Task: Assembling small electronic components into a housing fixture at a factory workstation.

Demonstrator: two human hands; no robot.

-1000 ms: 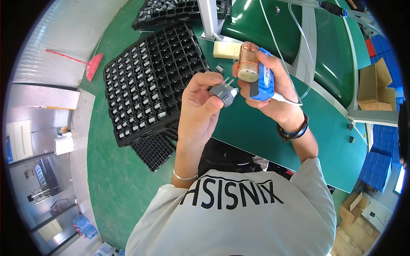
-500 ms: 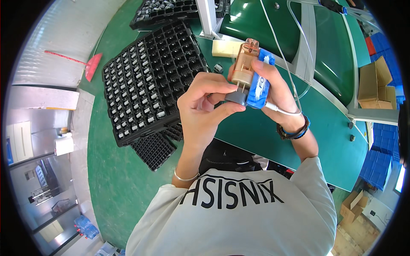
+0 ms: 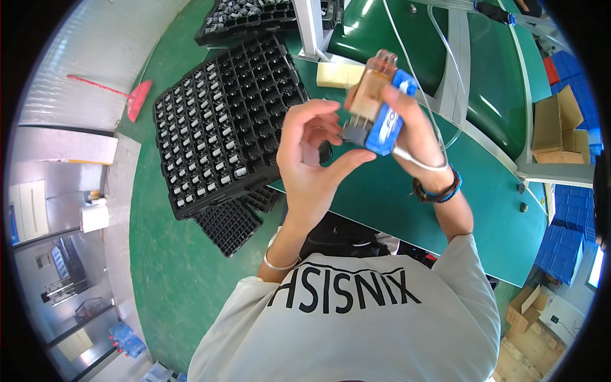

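In front of my chest, my right hand [image 3: 414, 127] is closed around a device with a see-through amber body [image 3: 370, 92] and a blue block [image 3: 386, 127] along its side. Thin metal pins join the amber body to a dark grey end piece [image 3: 356, 132]. From the blue block's lower end a white cord [image 3: 414, 162] runs out past my wrist. My left hand [image 3: 309, 149] is just left of the grey piece, apart from it, thumb and fingers spread. A small dark part [image 3: 325, 151] shows between that thumb and the curled fingers; I cannot tell whether it is held.
At the left, a black compartment tray [image 3: 226, 121] carries rows of small light cylinders. Smaller black trays [image 3: 229, 226] lie below it. A pale yellow block [image 3: 337, 74] rests on the green table [image 3: 471, 210]. White frame posts [image 3: 309, 28] and hanging cords stand beyond.
My left thumb and fingers have come off the grey end piece and spread apart. My right hand has tilted the device and shifted it slightly up.
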